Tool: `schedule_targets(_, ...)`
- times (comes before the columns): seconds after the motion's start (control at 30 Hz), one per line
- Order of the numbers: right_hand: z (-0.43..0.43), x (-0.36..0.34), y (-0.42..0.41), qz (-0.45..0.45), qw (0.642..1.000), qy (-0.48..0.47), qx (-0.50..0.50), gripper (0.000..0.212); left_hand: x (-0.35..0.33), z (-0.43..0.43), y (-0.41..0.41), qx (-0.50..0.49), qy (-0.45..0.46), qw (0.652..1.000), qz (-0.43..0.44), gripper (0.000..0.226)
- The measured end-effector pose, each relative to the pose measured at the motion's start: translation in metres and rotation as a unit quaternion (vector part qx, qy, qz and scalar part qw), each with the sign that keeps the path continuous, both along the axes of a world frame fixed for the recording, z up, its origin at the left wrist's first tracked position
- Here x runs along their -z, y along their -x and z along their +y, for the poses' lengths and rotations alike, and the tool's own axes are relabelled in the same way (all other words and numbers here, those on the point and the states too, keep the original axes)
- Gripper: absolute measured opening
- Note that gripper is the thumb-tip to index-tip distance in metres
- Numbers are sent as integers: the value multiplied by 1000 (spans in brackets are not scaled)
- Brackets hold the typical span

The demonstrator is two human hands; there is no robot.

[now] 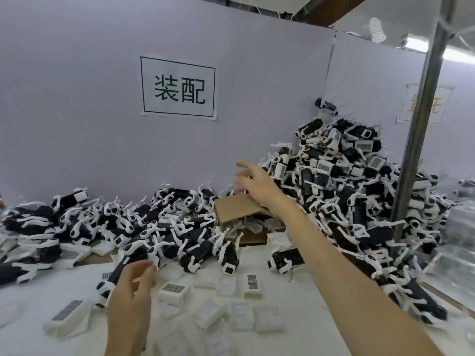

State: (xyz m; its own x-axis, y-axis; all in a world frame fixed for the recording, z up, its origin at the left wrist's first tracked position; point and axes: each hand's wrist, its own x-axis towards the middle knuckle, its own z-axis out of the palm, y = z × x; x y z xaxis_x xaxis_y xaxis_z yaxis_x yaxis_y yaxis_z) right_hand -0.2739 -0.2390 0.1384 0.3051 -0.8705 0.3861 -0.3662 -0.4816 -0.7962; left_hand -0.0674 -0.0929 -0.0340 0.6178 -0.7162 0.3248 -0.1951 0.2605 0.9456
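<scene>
My right hand (253,182) is stretched far forward above a tipped cardboard box (235,208), fingers spread and holding nothing. My left hand (136,283) hovers low over the white table (295,317), fingers loosely curved and empty, just right of a black-and-white plastic part (115,274) lying on the table. A tall heap of the same black-and-white parts (341,181) rises at the right behind my right arm. A lower spread of them (123,222) runs along the wall on the left. Small white rectangular pieces (253,281) with dark grids lie scattered in front.
A grey partition wall (77,98) with a printed sign (178,89) closes the back. A metal pole (421,116) stands upright at the right, through the heap's edge. Clear plastic trays (460,242) sit stacked at the far right edge.
</scene>
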Motion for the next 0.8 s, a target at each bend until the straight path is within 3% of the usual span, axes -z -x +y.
schedule_targets(0.03, -3, 17, -9, 68, 998, -17, -6, 55, -1, 3, 1, -33, 3, 999, -32, 11)
schedule_targets(0.1, -5, 46, -24, 163, 986, -35, -29, 67, -3, 7, 0, -120, 3, 984, -133, 36)
schedule_targets(0.2, 1, 85, -38, 246, 968, -48, -24, 76, -5, 8, -15, -211, -65, 933, -284, 63)
schedule_targets(0.3, 10, 133, -41, 332, 940, -62, 45, 81, -1, 4, -44, -209, -205, 912, -287, 74)
schedule_targets(0.4, 24, 170, -37, 376, 923, -75, 35, 79, 7, 2, -66, -135, -326, 883, -309, 61)
schedule_targets(0.67, 41, 199, -28, 262, 959, 30, 100, 39, 17, -3, -66, -167, -281, 892, -312, 49)
schedule_targets(0.8, 41, 198, -23, 205, 972, 49, 99, 33, 15, -4, -58, -183, -191, 920, -290, 42)
